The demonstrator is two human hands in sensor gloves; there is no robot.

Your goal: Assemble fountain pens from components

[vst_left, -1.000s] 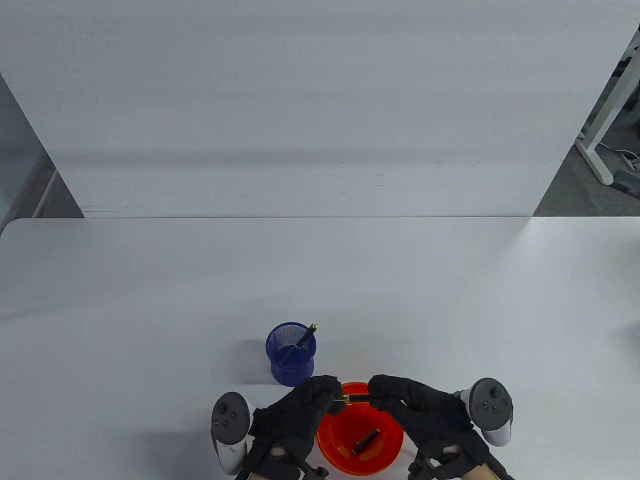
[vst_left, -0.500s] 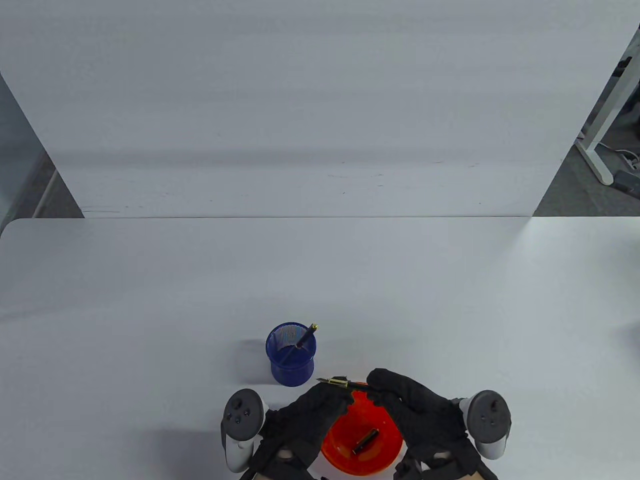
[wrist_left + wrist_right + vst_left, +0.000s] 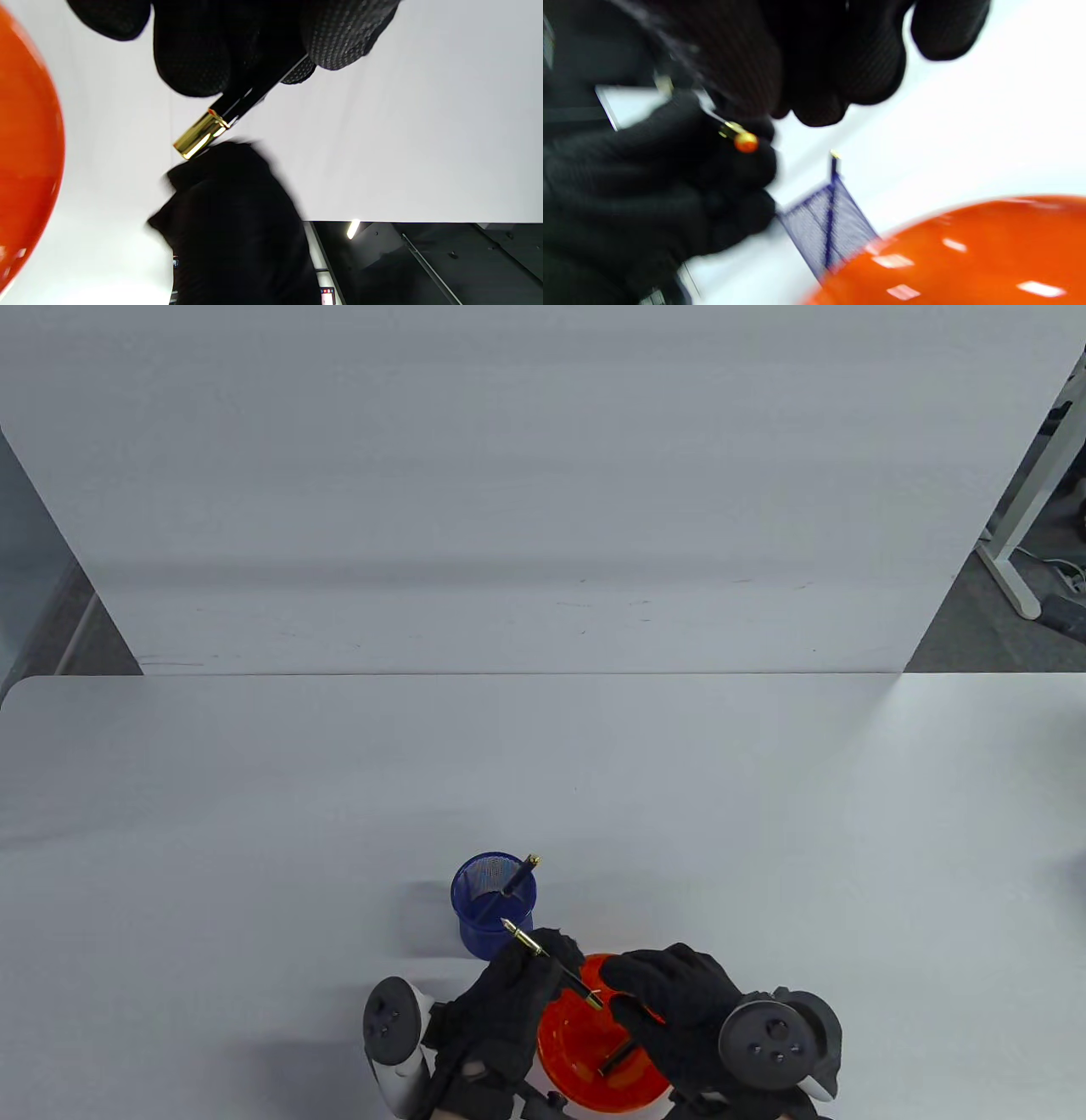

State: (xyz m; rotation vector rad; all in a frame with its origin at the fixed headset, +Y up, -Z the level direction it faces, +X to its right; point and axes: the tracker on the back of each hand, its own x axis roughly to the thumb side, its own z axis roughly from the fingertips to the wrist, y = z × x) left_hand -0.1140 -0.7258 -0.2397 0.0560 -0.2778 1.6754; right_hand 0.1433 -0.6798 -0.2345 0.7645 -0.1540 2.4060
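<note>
Smooth white surface (image 3: 254, 814). Glossy orange round bowl (image 3: 570, 1052), black cap piece (image 3: 619, 1055) inside. Blue mesh cylindrical cup (image 3: 492, 903) with finished pen (image 3: 517, 878). Left hand (image 3: 509, 1010) pinching slim black-gold pen body (image 3: 556, 965), nib aimed up-left, diagonal above bowl. Right hand (image 3: 679, 1001) curled near its gold end, grip unclear.

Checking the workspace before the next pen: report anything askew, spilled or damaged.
Nothing stands out. The blue mesh cup stands upright with one pen leaning in it; the orange bowl sits upright holding a dark part. The left hand holds the uncapped pen, nib exposed, as assembly requires.
</note>
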